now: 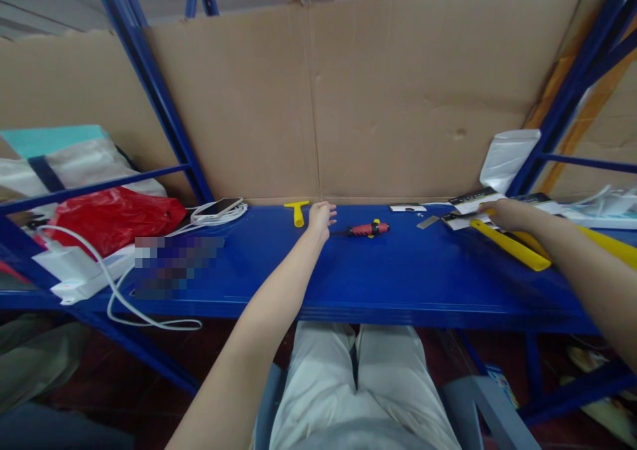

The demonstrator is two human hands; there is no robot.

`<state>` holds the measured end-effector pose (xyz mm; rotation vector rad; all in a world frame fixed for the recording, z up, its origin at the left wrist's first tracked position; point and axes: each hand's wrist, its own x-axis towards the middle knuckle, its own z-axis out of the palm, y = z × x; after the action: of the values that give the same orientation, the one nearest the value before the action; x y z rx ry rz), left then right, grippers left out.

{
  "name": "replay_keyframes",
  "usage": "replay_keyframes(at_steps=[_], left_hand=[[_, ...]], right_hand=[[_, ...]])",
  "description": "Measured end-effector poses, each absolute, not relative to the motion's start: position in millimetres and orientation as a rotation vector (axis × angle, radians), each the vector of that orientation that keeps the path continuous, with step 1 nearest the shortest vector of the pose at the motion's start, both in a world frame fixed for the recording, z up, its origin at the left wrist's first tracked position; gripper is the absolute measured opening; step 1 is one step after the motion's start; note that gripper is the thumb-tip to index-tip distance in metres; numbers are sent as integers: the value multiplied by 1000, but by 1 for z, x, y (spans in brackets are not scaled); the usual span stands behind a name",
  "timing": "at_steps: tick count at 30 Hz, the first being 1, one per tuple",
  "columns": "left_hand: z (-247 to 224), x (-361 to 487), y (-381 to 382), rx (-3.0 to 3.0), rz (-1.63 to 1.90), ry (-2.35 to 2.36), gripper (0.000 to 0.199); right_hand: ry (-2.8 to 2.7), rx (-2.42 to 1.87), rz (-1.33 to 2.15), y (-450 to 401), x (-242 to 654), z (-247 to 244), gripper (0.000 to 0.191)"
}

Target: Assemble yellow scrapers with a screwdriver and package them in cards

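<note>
My left hand point(321, 220) hovers at the blue tabletop with nothing in it, its fingers loosely bent and apart. Just left of it lies a yellow T-shaped piece point(298, 214). To its right a screwdriver with a red and black handle point(368, 229) lies flat, shaft pointing at the hand. My right hand point(505, 214) is at the right side, its fingertips closed on the edge of a black-and-white card point(472, 202). Beneath that hand and forearm lie long yellow handles point(512, 245), partly hidden.
A small metal blade point(428, 222) and a white card point(407, 208) lie right of centre. At left are a phone point(223, 208) on coiled white cable, a red plastic bag point(117, 218) and a power strip point(94, 279). Cardboard point(398, 91) walls the back; blue posts point(154, 85) frame the bench.
</note>
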<state>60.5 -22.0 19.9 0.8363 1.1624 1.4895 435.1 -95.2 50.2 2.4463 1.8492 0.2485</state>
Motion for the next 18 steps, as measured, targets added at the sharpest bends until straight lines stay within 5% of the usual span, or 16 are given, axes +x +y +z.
replay_keyframes(at_steps=[18], left_hand=[[21,62,-25,902,1466,1180,25]], right_hand=[[1785,2516,181,-107,440,24,50]])
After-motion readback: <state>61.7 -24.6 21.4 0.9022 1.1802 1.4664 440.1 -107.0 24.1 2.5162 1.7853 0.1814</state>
